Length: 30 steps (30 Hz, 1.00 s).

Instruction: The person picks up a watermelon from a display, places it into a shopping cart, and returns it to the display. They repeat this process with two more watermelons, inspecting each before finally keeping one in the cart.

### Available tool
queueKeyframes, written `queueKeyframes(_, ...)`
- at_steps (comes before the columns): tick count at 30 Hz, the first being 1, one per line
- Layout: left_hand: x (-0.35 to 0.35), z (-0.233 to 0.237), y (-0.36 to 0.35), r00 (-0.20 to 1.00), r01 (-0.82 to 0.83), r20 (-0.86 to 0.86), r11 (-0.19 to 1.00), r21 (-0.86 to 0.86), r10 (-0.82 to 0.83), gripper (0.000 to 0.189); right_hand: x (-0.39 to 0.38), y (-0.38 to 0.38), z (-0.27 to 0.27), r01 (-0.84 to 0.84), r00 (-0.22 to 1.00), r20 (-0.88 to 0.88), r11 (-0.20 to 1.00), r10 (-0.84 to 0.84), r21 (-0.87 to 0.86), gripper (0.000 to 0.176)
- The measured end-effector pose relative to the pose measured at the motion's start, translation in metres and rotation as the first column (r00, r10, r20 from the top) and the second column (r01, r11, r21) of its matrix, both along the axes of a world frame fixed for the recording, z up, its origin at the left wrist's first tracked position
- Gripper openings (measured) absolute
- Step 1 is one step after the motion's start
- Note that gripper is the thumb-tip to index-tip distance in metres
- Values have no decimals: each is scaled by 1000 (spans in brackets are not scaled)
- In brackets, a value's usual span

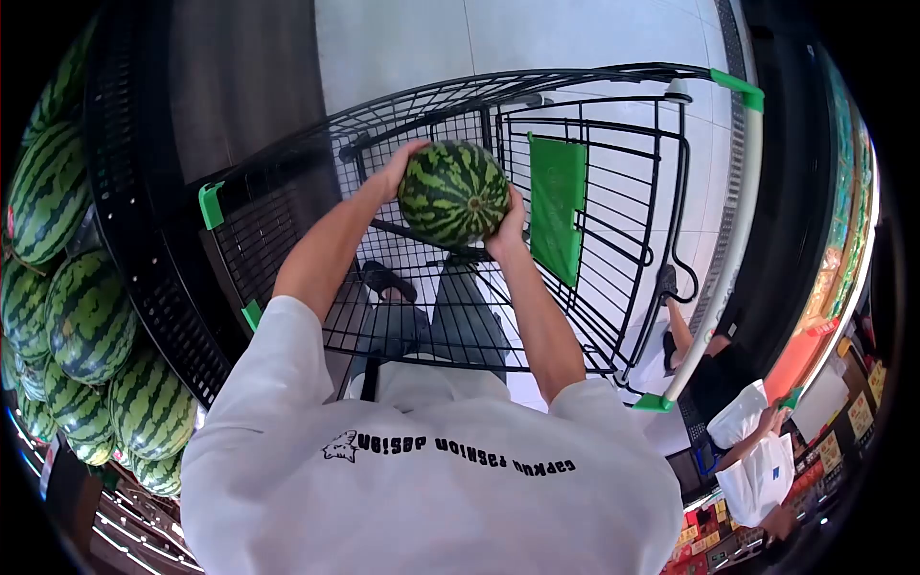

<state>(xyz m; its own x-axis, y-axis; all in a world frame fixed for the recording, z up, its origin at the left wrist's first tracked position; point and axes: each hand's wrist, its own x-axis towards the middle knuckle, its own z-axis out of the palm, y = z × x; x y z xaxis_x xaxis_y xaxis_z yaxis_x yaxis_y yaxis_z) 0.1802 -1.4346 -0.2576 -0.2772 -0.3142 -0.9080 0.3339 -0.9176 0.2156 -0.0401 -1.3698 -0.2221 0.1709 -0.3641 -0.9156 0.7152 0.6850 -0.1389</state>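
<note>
A round striped watermelon (pixel 452 192) is held between my two hands over the basket of a black wire shopping cart (pixel 613 153). My left hand (pixel 401 168) presses against its left side, the fingers partly hidden behind the rind. On the opposite side, lower down, my right hand (pixel 508 228) grips the melon near its pale stem end. A green plastic panel (pixel 557 206) hangs inside the cart, just right of my right hand. Through the wire mesh below the melon, my legs and a dark shoe (pixel 388 281) show.
Several watermelons (pixel 91 302) are piled at the left behind a black perforated edge (pixel 158 220). The cart's pale handle bar (pixel 743 211) with green corners runs along the right. Another person in a white top (pixel 757 460) stands at the lower right, by stocked shelves (pixel 834 259).
</note>
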Motion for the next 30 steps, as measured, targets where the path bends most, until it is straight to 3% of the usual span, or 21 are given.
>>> queueKeyframes(2,-4,-17,-21,999,-7,39,1000,-22,8,43,6,-24,0,19,1000,-16,996,-17,88,53)
queueKeyframes(5,-7,-42,-41,998,-18,63,999,38,15,42,2,-36,-54,56,998,19,998,-57,31,55)
queueKeyframes(8,-6,-77,-49,959,3,284,999,-53,12,38,3,-53,-72,48,999,-15,997,-48,54,55)
queueKeyframes(11,-12,-77,-53,932,-2,362,1000,-15,8,40,-3,-54,-111,64,997,-39,998,-63,25,52)
queueKeyframes(17,-10,-103,-49,945,-71,317,997,-44,81,40,-3,-55,-127,55,993,-110,997,-49,51,51)
queueKeyframes(23,-16,-92,-46,936,-30,348,998,-52,46,40,2,-46,-116,9,989,-147,993,8,116,57)
queueKeyframes(25,-25,-78,-43,944,-164,284,986,-44,170,43,0,-45,-118,16,993,-119,996,-6,87,57)
queueKeyframes(27,-11,-148,-20,855,56,518,989,-137,23,52,-1,-35,-124,60,990,-130,995,-49,77,59)
queueKeyframes(28,-29,-102,-25,774,80,631,997,-22,-48,67,-2,-30,-125,89,988,-140,987,-71,133,58)
queueKeyframes(30,-35,-63,-20,898,-21,439,992,120,-34,73,-1,-16,-126,198,975,-141,958,-171,209,61)
